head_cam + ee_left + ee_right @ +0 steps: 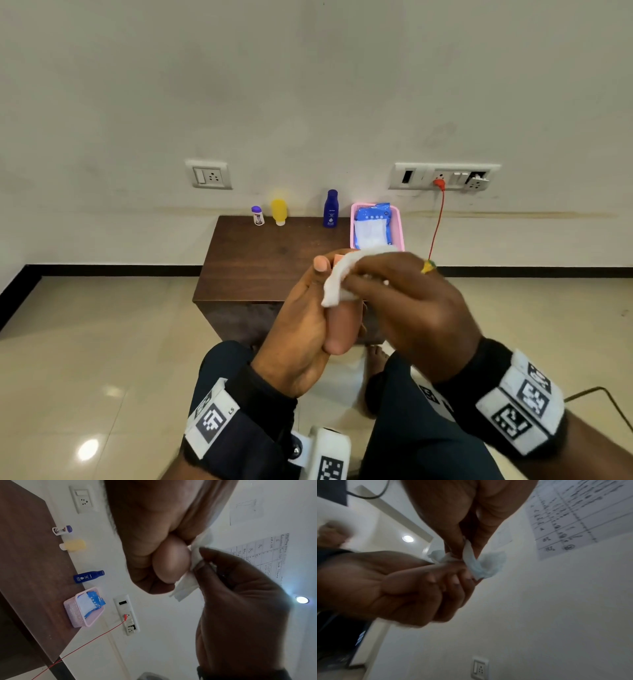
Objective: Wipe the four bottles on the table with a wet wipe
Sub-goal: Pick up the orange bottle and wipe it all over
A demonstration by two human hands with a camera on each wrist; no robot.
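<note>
left grip: your left hand [301,329] is wrapped around the peach bottle [339,329], frame centre.
right grip: your right hand [411,301] pinches the wet wipe [337,286] against that bottle.
desk [260,270]: small purple-capped bottle [257,215], yellow bottle [279,211], blue Nivea bottle [331,209] stand along its far edge, mid-frame.
pink basket [399,226]: holds wipes pack [372,224].

The head view looks down from above at both hands and the table [260,260] beyond. The 2 wrist views look up closely at the fingers; the left shares the table [25,561].
</note>
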